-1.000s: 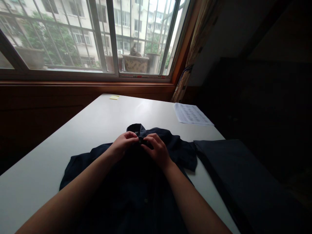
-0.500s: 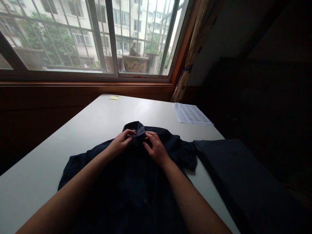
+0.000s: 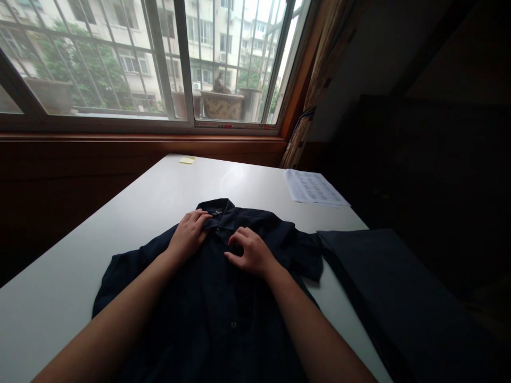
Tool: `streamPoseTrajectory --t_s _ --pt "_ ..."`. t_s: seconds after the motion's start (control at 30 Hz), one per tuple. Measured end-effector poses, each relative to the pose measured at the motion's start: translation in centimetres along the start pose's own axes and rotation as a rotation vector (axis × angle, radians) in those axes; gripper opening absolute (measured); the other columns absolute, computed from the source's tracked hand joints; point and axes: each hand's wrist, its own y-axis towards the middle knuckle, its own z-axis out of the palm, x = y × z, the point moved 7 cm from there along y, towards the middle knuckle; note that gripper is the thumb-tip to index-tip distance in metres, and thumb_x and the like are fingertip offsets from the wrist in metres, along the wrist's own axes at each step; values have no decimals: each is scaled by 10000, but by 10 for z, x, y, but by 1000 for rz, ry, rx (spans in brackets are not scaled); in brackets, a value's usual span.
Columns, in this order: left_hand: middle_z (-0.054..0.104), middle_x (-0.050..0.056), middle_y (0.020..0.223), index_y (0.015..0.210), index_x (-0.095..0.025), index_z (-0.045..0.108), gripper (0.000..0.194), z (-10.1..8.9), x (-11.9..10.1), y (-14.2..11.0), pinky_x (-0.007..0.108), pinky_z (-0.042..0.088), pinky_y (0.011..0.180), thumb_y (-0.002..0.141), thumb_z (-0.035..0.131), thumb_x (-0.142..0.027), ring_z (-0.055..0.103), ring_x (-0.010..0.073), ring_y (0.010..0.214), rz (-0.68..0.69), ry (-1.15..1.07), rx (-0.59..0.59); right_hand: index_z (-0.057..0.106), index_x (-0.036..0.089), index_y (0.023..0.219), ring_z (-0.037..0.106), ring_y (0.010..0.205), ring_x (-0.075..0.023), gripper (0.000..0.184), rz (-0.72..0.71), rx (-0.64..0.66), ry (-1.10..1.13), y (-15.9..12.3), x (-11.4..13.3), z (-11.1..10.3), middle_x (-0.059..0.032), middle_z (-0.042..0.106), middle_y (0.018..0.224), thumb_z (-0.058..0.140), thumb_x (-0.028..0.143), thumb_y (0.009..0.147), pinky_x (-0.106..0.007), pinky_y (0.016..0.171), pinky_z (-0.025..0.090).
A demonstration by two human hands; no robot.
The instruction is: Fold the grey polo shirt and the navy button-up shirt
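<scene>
A dark navy short-sleeved shirt (image 3: 207,298) lies front up on the white table (image 3: 131,213), collar toward the window. My left hand (image 3: 187,234) lies flat on the shirt's left shoulder beside the collar (image 3: 217,208), fingers stretched out. My right hand (image 3: 249,252) rests on the chest just below the collar, fingers bent and loosely spread, pressing on the cloth near the button line. Neither hand holds anything.
A dark folded cloth (image 3: 399,298) lies at the table's right edge beside the shirt's sleeve. A printed paper sheet (image 3: 313,187) sits at the far right, a yellow sticky note (image 3: 187,160) at the far edge. A barred window (image 3: 159,64) and curtain (image 3: 315,80) stand behind.
Both hands were pinched together at the raised collar. They have let go and moved apart and down onto the shirt, and the collar now lies flat.
</scene>
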Motion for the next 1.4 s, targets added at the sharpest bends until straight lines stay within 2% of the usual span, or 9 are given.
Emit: streamPoseTrajectory --t_s 0.13,0.27,0.4,0.47,0.57,0.77,0.97,1.17,1.4 --pt "567 116 1212 1160 -206 608 277 -11 -3 1 476 444 1021 884 592 -206 497 305 1166 -13 16 -60 529 231 857 538 802 -168 269 -22 89 51 -2 6 3 9 565 874 764 232 724 -282 732 458" --pt "582 87 1009 930 -222 632 89 -27 -16 0 428 461 914 861 590 -185 504 279 1018 52 -20 -133 484 241 889 514 740 -149 293 30 86 80 -4 0 0 24 529 865 696 159 703 -261 672 435" --pt "585 50 827 848 -217 616 66 -19 -38 -5 309 452 738 876 559 -202 539 200 801 230 -230 117 503 239 896 532 755 -155 288 39 68 53 -5 -4 -1 18 535 874 645 104 685 -267 694 449" --pt "599 47 830 888 -220 646 86 -12 -45 -8 280 443 695 885 560 -231 560 177 756 254 -302 262 543 237 922 557 785 -161 292 43 56 33 -5 -5 -1 10 553 887 636 87 690 -271 722 466" --pt "632 61 887 951 -231 700 131 -8 -50 -9 279 458 717 872 608 -282 593 177 781 255 -387 351 616 239 1001 596 832 -170 296 50 34 11 -6 -8 0 -5 591 920 669 122 734 -276 752 490" --pt "661 88 951 974 -237 739 182 -6 -50 -7 309 475 797 921 574 -293 614 196 868 263 -445 334 732 229 897 650 793 -163 107 167 -64 85 -8 -23 -1 -13 655 861 674 179 822 -282 760 506" --pt "663 88 932 926 -234 741 216 -3 -49 -6 321 480 823 944 552 -337 611 194 844 271 -467 342 766 219 808 668 809 -190 62 348 -141 305 -4 -34 -6 -26 706 821 709 214 782 -314 792 491" --pt "644 86 908 945 -239 712 226 -5 -54 -7 344 475 832 954 499 -313 585 206 826 316 -342 322 779 195 800 685 765 -215 167 549 -100 497 -2 -42 2 -38 751 784 735 345 741 -314 722 493" --pt "610 83 843 866 -235 704 252 -8 -55 -7 365 458 833 958 510 -365 554 215 803 279 -368 307 801 142 870 565 569 -139 318 718 -17 770 -7 -41 17 -19 705 669 769 385 668 -265 572 411"
